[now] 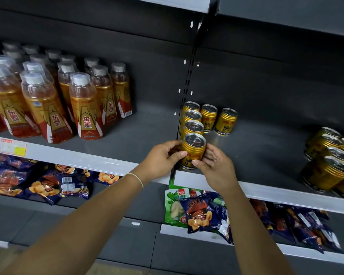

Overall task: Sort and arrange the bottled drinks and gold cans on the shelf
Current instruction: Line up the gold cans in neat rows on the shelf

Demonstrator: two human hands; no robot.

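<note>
A gold can [194, 147] stands at the front edge of the grey shelf [147, 135], at the head of a row of gold cans [192, 120] running back. My left hand [163, 158] and my right hand [214, 161] both grip this front can from either side, thumbs on its front. Two more gold cans [217, 119] stand behind to the right. A cluster of gold cans [332, 157] sits at the far right of the shelf. Several amber bottled drinks [54, 98] with grey caps fill the shelf's left part.
Snack bags [38, 181] lie on the lower shelf at left, and more bags [203, 213] lie below my hands and to the right. A price tag [13, 147] is stuck on the shelf's front rail. An upright slotted post [189, 76] divides the shelf bays.
</note>
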